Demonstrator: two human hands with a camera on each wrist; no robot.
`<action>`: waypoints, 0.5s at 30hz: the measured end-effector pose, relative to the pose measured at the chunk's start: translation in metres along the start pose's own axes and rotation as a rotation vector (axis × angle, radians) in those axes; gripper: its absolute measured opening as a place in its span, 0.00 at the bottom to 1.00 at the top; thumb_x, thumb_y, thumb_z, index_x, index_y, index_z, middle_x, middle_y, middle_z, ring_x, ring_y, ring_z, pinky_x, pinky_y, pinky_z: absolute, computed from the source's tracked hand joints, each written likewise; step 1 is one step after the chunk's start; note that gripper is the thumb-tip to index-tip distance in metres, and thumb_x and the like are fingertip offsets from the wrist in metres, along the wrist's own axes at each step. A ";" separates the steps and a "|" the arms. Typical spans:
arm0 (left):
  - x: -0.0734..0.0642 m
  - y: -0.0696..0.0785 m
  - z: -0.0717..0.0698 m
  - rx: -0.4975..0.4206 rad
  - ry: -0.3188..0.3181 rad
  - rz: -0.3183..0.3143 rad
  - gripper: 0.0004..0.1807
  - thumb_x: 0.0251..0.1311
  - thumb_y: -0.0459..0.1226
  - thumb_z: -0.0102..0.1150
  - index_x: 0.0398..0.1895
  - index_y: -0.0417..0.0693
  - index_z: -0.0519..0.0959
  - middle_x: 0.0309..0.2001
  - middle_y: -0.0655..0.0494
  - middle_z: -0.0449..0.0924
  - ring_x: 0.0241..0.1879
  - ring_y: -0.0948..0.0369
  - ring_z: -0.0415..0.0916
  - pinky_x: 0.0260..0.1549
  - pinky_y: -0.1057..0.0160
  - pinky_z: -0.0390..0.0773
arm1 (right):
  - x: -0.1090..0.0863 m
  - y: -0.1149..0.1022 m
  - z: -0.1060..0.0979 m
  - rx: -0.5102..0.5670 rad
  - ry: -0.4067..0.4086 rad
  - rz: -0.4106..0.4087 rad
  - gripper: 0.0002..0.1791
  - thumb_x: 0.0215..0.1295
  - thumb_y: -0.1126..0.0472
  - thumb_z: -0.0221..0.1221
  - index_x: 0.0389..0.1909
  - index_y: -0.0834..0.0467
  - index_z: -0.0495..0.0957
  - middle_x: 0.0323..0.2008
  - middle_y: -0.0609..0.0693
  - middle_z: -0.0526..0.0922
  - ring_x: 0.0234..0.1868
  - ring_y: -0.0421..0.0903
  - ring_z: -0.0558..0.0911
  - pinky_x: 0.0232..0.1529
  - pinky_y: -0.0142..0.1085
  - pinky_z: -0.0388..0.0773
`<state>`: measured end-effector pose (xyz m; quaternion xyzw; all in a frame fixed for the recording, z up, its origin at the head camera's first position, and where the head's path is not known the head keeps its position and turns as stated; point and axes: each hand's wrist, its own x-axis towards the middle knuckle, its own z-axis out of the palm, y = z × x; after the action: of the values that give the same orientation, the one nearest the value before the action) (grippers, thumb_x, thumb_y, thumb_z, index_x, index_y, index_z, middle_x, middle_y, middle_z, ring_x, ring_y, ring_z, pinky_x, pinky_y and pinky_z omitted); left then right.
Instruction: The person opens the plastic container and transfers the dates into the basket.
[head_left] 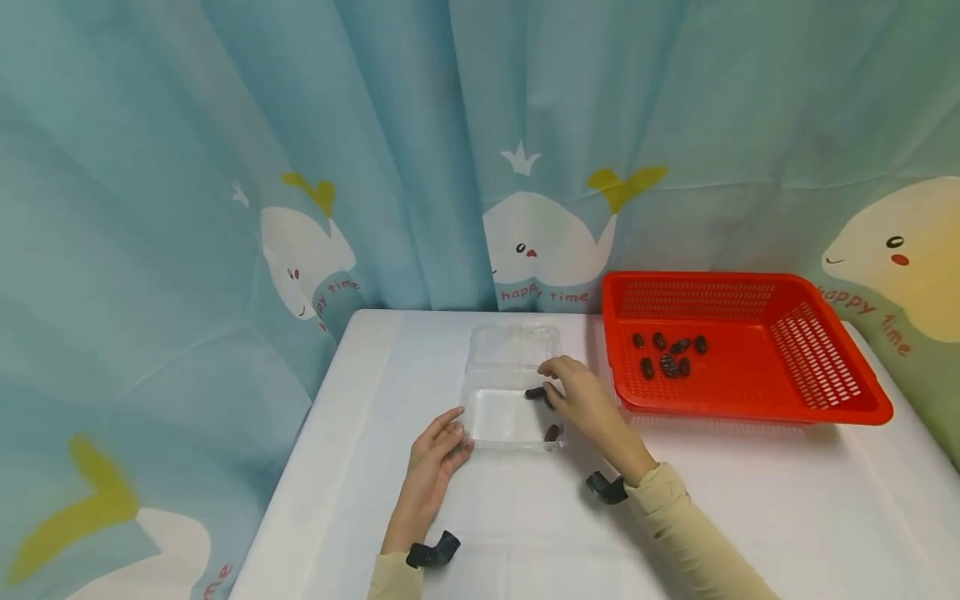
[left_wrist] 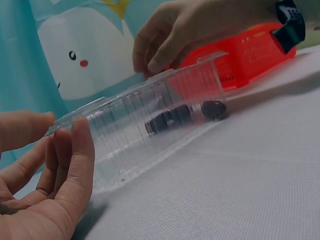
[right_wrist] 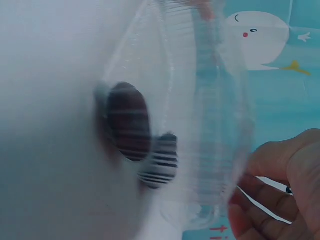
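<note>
A clear plastic clamshell box [head_left: 504,417] lies on the table with its lid [head_left: 513,346] folded back. My left hand [head_left: 435,462] pinches the box's near left rim between thumb and fingers, plain in the left wrist view. Dark brown dates lie inside: one date [head_left: 552,432] at the near right corner, another date [head_left: 535,392] by the back edge. Through the wall in the left wrist view, dates [left_wrist: 214,110] show along the floor. My right hand [head_left: 588,404] hovers over the box's back right side, fingers bent loosely downward, with nothing visible between them.
A red plastic basket [head_left: 735,412] stands at the right, with several dates [head_left: 669,365] in its left half. White cloth [head_left: 337,467] covers the table. Behind hangs a blue curtain [head_left: 405,167] with whale prints.
</note>
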<state>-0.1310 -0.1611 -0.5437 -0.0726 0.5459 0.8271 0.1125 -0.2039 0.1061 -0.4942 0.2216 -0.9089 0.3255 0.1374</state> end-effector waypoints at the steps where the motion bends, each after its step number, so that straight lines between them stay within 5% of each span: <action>1: 0.000 0.000 -0.001 0.000 0.003 0.000 0.28 0.75 0.36 0.58 0.75 0.38 0.66 0.44 0.57 0.73 0.44 0.65 0.76 0.52 0.67 0.85 | -0.001 0.000 0.003 0.000 0.007 -0.008 0.11 0.62 0.73 0.67 0.45 0.63 0.82 0.42 0.58 0.86 0.45 0.56 0.84 0.50 0.50 0.86; 7: -0.001 -0.001 -0.003 0.023 0.005 0.001 0.29 0.75 0.34 0.57 0.76 0.37 0.65 0.45 0.58 0.72 0.46 0.65 0.76 0.52 0.68 0.85 | -0.005 -0.004 0.018 -0.103 0.064 -0.049 0.12 0.59 0.73 0.68 0.43 0.60 0.83 0.41 0.56 0.87 0.42 0.58 0.85 0.46 0.52 0.83; 15: 0.000 -0.003 0.000 -0.012 0.015 -0.001 0.29 0.74 0.34 0.59 0.75 0.39 0.66 0.44 0.58 0.73 0.44 0.65 0.77 0.51 0.67 0.85 | -0.012 -0.013 0.029 -0.279 0.042 -0.003 0.13 0.64 0.69 0.66 0.49 0.56 0.84 0.47 0.52 0.89 0.50 0.56 0.85 0.54 0.53 0.77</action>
<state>-0.1302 -0.1602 -0.5461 -0.0796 0.5418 0.8296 0.1086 -0.1902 0.0814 -0.5138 0.1946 -0.9419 0.2006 0.1864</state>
